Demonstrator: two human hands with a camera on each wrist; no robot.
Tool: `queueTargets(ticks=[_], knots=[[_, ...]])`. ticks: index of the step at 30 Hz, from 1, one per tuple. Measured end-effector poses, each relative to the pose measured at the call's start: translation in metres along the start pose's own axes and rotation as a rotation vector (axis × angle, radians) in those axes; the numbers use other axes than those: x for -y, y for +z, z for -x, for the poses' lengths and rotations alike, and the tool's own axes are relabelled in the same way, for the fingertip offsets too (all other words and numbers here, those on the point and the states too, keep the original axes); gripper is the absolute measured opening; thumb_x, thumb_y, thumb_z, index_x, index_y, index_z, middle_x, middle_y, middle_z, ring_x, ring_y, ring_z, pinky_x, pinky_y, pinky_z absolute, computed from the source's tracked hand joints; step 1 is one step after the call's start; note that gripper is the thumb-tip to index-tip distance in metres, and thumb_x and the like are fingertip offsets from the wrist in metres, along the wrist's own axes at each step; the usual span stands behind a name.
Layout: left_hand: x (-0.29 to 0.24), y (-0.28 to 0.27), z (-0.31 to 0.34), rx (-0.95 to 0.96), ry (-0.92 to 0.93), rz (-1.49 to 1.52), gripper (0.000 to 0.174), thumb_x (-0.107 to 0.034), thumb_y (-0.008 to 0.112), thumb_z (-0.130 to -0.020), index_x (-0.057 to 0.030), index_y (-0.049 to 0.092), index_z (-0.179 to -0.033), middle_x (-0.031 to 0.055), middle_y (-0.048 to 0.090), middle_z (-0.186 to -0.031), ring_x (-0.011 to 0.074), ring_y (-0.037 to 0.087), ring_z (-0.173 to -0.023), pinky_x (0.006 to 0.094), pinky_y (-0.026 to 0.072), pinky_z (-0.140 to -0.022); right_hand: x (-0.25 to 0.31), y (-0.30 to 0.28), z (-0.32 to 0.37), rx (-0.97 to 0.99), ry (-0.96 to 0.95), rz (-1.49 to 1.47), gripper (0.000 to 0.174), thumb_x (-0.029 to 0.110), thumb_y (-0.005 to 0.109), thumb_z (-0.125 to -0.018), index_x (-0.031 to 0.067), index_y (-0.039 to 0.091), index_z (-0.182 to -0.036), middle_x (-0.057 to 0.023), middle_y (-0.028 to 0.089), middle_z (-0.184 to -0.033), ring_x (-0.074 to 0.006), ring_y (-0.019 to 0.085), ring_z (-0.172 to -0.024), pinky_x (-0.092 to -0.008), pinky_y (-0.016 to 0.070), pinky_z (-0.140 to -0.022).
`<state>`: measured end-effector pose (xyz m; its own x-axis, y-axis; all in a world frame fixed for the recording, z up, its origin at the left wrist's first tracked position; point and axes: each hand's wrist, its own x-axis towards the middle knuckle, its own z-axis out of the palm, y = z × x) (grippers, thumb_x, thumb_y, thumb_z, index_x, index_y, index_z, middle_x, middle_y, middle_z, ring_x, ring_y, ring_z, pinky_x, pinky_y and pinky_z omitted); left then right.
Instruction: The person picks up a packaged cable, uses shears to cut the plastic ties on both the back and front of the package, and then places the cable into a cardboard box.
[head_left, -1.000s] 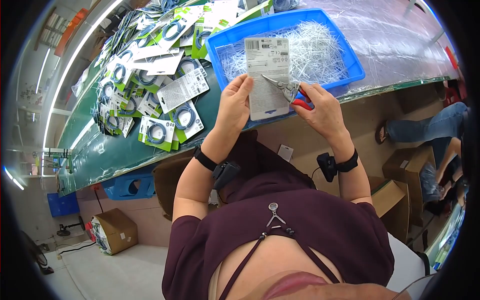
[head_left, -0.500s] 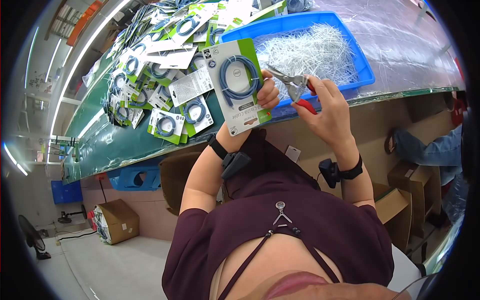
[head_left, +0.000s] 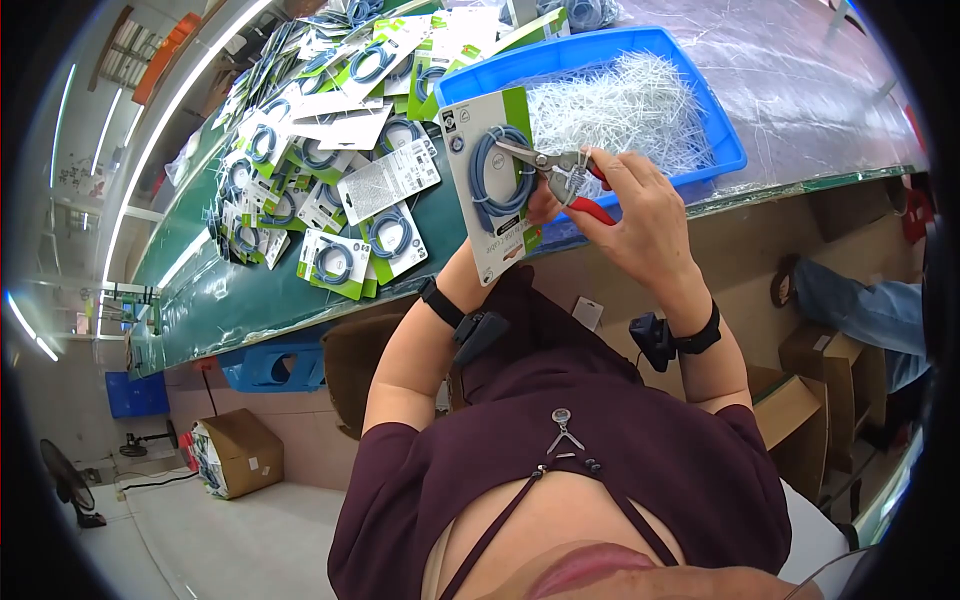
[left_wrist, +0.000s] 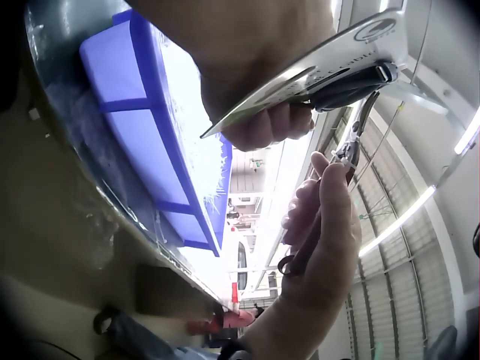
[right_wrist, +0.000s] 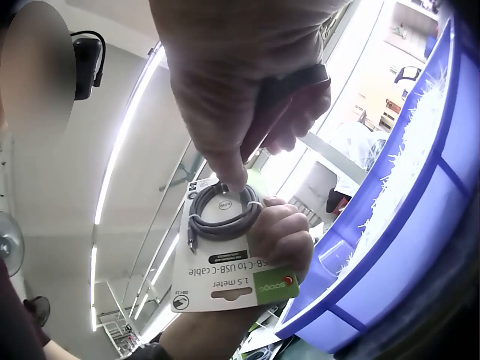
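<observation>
Left hand [head_left: 541,203] gripping white-and-green cardboard card [head_left: 512,243], holding it upright above table edge, fingers curling round its right side. Coiled blue cable [head_left: 497,195] sitting tied to card front. Right hand [head_left: 640,220] clasping red-handled metal cutters [head_left: 562,176], fingers wrapping handles, tips touching cable coil. Behind, blue plastic tray [head_left: 728,140] holding loose white ties [head_left: 620,100]. More carded cables [head_left: 320,180] lying scattered on green table [head_left: 250,290].

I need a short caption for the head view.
Left hand holds a cable card; right hand holds cutters to the cable.
</observation>
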<state>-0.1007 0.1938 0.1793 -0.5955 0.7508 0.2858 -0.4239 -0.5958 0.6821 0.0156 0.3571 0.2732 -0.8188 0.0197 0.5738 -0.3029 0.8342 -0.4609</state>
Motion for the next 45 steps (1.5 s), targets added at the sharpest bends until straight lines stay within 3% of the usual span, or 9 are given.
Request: queueTargets(ticks=[5,8,15,18,28,35,38,43,45], knots=[[0.004,-0.027,0.0,-0.154,0.114,-0.268,0.037,-0.042,0.049,-0.094,-0.0062,0.055,-0.093,0.0043,0.047,-0.061,0.0108,0.037,-0.047,0.0261,0.0309,-0.045,0.002,0.004,0.004,0.007,0.027,-0.03,0.052,0.019,0.078,-0.07,0.0048,0.059,-0.117,-0.0108,0.059,-0.091,-0.029,0.059,-0.083,-0.0377,0.0484,-0.073],[0.006,-0.011,0.002,-0.426,0.191,-0.439,0.031,-0.036,0.049,-0.093,-0.0055,0.054,-0.093,0.004,0.046,-0.061,0.0105,0.036,-0.046,0.0262,0.029,-0.042,0.001,0.007,0.006,0.026,0.062,-0.072,0.051,0.019,0.078,-0.072,0.0045,0.059,-0.116,-0.0109,0.059,-0.09,-0.027,0.059,-0.082,-0.0362,0.0483,-0.072],[-0.007,-0.017,0.001,-0.164,0.066,-0.054,0.028,-0.032,0.049,-0.094,-0.0047,0.054,-0.095,0.0057,0.049,-0.062,0.0114,0.039,-0.046,0.0252,0.0305,-0.042,-0.02,0.016,0.006,0.084,0.129,-0.443,0.04,0.011,0.073,-0.08,0.0034,0.056,-0.115,-0.0064,0.058,-0.088,-0.0135,0.056,-0.076,-0.0289,0.047,-0.066],[-0.002,-0.015,0.005,-0.108,-0.004,-0.015,0.027,-0.032,0.048,-0.095,-0.005,0.054,-0.094,0.0066,0.051,-0.061,0.0118,0.041,-0.046,0.0246,0.0314,-0.042,-0.025,0.012,-0.006,-0.024,0.296,-0.908,0.034,0.003,0.068,-0.083,0.0029,0.051,-0.113,-0.0024,0.059,-0.092,-0.0069,0.054,-0.078,-0.023,0.0461,-0.066],[0.007,0.021,0.009,-0.368,-0.21,-0.304,0.027,-0.03,0.045,-0.1,-0.0068,0.052,-0.09,0.0054,0.052,-0.061,0.0108,0.044,-0.046,0.024,0.0354,-0.041,-0.015,0.027,-0.03,0.013,0.238,-0.828,0.034,-0.003,0.064,-0.084,0.0028,0.048,-0.113,-0.0032,0.061,-0.098,-0.0055,0.058,-0.091,-0.0204,0.0484,-0.076],[0.009,0.005,0.022,-0.287,-0.245,-0.188,0.028,-0.033,0.045,-0.101,-0.0072,0.051,-0.091,0.0048,0.052,-0.063,0.0102,0.044,-0.047,0.0236,0.0364,-0.042,-0.014,0.025,-0.033,0.117,0.166,-0.753,0.039,-0.003,0.066,-0.082,0.0026,0.049,-0.116,-0.0045,0.064,-0.098,-0.0094,0.061,-0.09,-0.0236,0.0496,-0.079],[0.005,0.008,0.034,-0.247,-0.263,-0.118,0.028,-0.033,0.045,-0.1,-0.0071,0.051,-0.092,0.0047,0.051,-0.063,0.0101,0.043,-0.047,0.0234,0.0356,-0.043,-0.005,0.017,-0.038,0.09,-0.038,-0.52,0.044,-0.003,0.068,-0.077,0.0043,0.051,-0.117,-0.007,0.064,-0.098,-0.015,0.064,-0.088,-0.0267,0.0505,-0.079],[-0.023,-0.001,0.102,-0.14,-0.258,0.181,0.029,-0.034,0.046,-0.1,-0.0065,0.051,-0.093,0.0038,0.049,-0.064,0.0097,0.041,-0.048,0.0229,0.0331,-0.043,-0.017,0.031,-0.054,0.005,-0.17,-0.408,0.048,-0.002,0.069,-0.073,0.0053,0.052,-0.118,-0.0108,0.064,-0.098,-0.0206,0.065,-0.089,-0.0298,0.0512,-0.078],[-0.035,-0.013,0.162,-0.256,-0.191,0.116,0.027,-0.032,0.047,-0.1,-0.0068,0.051,-0.093,0.0028,0.049,-0.065,0.0093,0.041,-0.05,0.0228,0.0325,-0.044,-0.034,0.034,-0.064,-0.15,-0.015,-0.221,0.049,0.0,0.069,-0.074,0.0049,0.052,-0.119,-0.0145,0.064,-0.099,-0.024,0.065,-0.088,-0.0322,0.0515,-0.076]])
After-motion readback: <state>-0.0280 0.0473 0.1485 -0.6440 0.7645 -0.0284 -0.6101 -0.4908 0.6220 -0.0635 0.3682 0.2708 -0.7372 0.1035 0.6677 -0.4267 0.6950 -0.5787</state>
